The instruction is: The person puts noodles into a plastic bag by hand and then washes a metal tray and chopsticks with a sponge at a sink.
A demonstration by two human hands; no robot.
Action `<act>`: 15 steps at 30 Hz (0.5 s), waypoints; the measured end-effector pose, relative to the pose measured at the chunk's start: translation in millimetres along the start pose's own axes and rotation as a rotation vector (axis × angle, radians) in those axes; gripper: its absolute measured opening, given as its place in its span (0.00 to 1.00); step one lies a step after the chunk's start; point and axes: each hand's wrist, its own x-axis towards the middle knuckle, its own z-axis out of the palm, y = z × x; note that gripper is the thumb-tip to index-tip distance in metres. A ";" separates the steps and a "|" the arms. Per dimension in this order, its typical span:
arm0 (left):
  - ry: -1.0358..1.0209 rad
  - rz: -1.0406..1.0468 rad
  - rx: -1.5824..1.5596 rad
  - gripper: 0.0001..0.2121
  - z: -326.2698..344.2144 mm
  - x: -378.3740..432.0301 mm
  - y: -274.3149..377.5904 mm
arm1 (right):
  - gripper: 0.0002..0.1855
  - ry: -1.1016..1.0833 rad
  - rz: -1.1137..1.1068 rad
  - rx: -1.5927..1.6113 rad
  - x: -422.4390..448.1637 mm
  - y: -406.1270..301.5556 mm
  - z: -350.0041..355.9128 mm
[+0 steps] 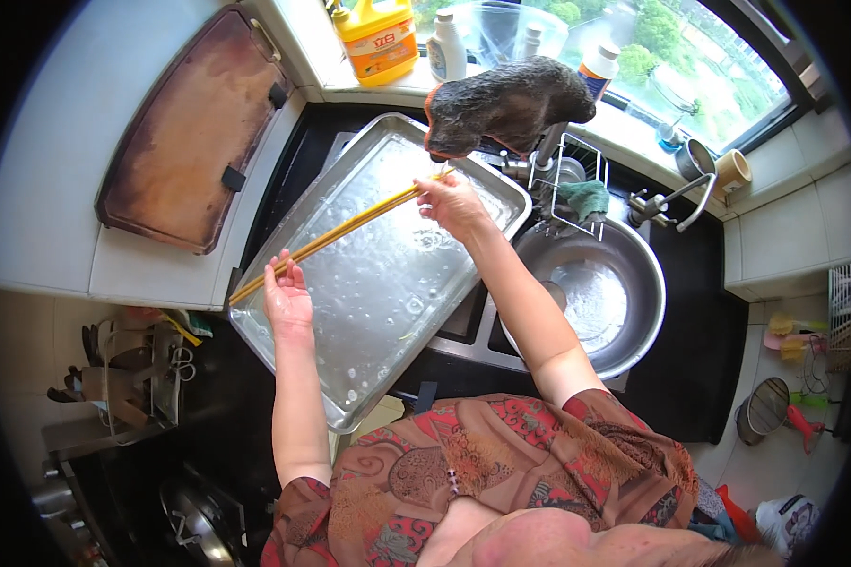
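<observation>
A bundle of long yellow-brown chopsticks (347,228) slants across a rectangular metal tray (379,347) with water in it. Toward one end, my left hand (288,294) has its thumb and fingers around the sticks, palm turned up. Near the other end, my right hand (452,202) grips them between thumb and fingers, just under the tap's outlet. The tap is covered by a dark cloth or glove with an orange edge (503,106). Water drops and bubbles lie on the tray's floor. Just how many sticks there are cannot be told.
Right of the tray a round metal basin (651,312) sits in the sink, below a wire rack with a green cloth (583,198). A yellow detergent jug (379,42) and bottles line the windowsill. A cutting board (191,135) leans at the left, above a knife holder (124,383).
</observation>
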 end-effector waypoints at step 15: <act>-0.162 -0.194 0.040 0.06 67.1 33.2 -62.1 | 0.19 0.125 -0.089 -0.215 -72.8 -51.9 -33.4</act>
